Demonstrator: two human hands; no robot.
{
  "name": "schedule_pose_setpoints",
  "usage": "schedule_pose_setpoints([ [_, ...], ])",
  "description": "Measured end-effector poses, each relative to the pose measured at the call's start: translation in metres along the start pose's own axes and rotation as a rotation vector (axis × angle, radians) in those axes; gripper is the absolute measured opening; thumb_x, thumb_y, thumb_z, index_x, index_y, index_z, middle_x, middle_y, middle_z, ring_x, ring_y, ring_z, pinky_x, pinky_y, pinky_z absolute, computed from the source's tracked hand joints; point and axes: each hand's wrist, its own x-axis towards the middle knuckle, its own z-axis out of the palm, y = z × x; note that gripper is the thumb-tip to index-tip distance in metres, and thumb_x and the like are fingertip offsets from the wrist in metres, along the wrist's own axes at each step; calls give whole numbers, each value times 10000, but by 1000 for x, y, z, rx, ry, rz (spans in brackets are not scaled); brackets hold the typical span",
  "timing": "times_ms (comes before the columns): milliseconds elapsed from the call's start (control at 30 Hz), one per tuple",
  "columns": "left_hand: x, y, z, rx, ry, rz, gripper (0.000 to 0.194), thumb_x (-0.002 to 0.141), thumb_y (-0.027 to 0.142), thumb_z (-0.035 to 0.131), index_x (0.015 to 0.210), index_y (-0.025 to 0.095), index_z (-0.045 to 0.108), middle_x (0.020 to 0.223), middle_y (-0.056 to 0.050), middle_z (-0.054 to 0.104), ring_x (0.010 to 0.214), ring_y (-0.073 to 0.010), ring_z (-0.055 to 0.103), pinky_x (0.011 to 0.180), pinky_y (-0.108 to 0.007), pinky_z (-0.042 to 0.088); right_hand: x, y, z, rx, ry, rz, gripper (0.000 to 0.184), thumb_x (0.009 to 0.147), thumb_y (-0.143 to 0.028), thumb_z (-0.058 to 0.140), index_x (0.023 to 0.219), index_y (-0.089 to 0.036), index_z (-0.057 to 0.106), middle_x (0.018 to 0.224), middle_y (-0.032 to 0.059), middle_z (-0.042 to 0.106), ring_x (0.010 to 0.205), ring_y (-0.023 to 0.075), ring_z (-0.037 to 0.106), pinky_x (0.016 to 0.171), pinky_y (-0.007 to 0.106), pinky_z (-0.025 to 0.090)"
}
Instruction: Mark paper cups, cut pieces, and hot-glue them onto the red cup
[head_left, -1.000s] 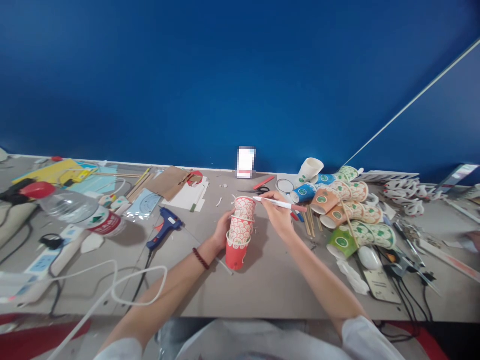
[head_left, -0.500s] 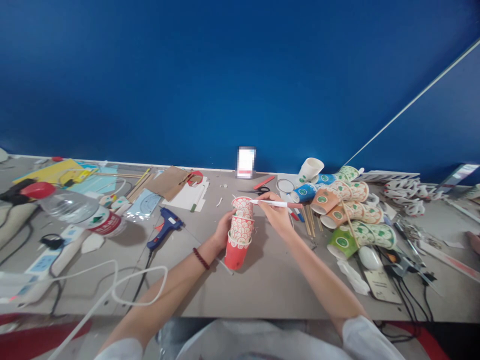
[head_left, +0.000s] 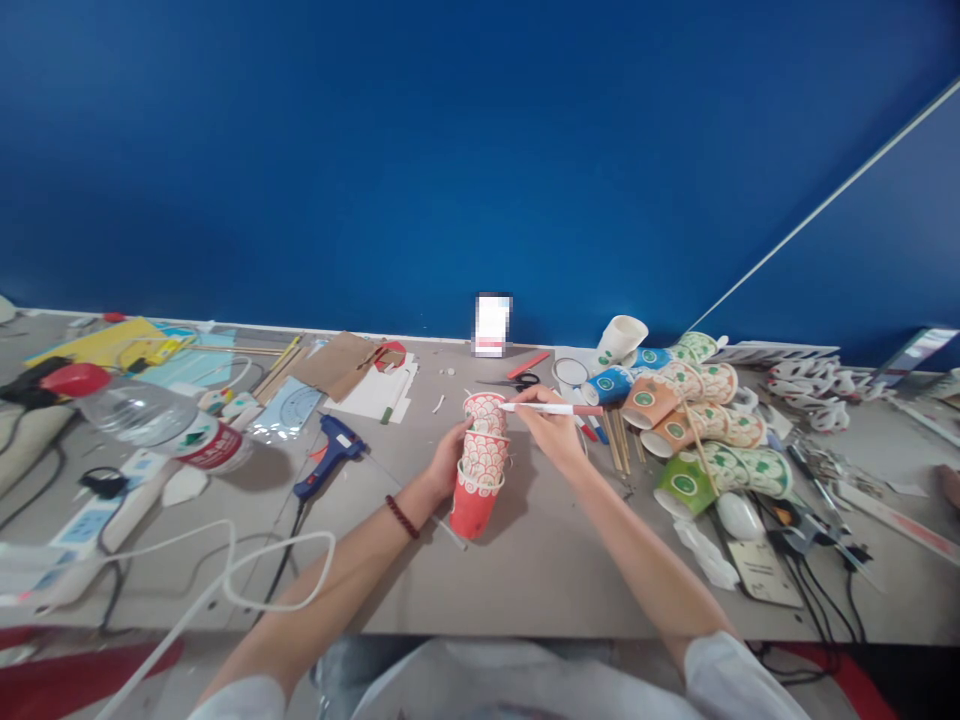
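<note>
A column of red and white patterned paper cups [head_left: 484, 460] lies tilted on the table, its solid red cup nearest me. My left hand [head_left: 448, 462] is wrapped round the left side of these cups, its fingertips partly hidden behind them. Between the fingers of my right hand [head_left: 549, 425] is a white marker pen [head_left: 551, 408] with a reddish end. The pen's tip meets the patterned upper cup near its right edge.
On the left are a blue glue gun [head_left: 330, 455], a plastic bottle [head_left: 161, 420] and a power strip [head_left: 94, 530]. Many decorated cups [head_left: 686, 485] lie on the right, beside wooden sticks [head_left: 619, 440]. Scissors [head_left: 525, 380] and a blurred phone [head_left: 492, 325] are at the back.
The pen and my right hand have shifted very slightly at the upper cup. My left hand keeps its hold on the cups.
</note>
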Motion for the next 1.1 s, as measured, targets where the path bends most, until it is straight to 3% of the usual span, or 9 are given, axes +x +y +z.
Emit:
schedule_pose_setpoints([
  [700, -1, 1, 3, 16, 28, -23, 402, 863, 417, 464, 883, 63, 653, 749, -144, 701, 643, -231, 667, 619, -322, 509, 1, 5, 0, 21, 15, -19, 75, 712, -262, 550, 692, -218, 607, 706, -1, 621, 682, 167, 540, 610, 277, 405],
  [967, -1, 1, 1, 37, 23, -22, 412, 857, 428, 470, 894, 61, 653, 752, -153, 700, 634, -242, 664, 627, -338, 503, 2, 2, 1, 55, 51, 47, 63, 703, -259, 554, 684, -210, 589, 651, -21, 560, 575, 132, 463, 537, 260, 356],
  [1100, -1, 1, 3, 35, 39, -30, 428, 869, 429, 441, 884, 59, 656, 746, -154, 700, 639, -244, 665, 621, -335, 505, 2, 5, 1, 53, 25, 13, 67, 715, -253, 552, 695, -212, 600, 686, -13, 589, 602, 139, 485, 554, 261, 370],
])
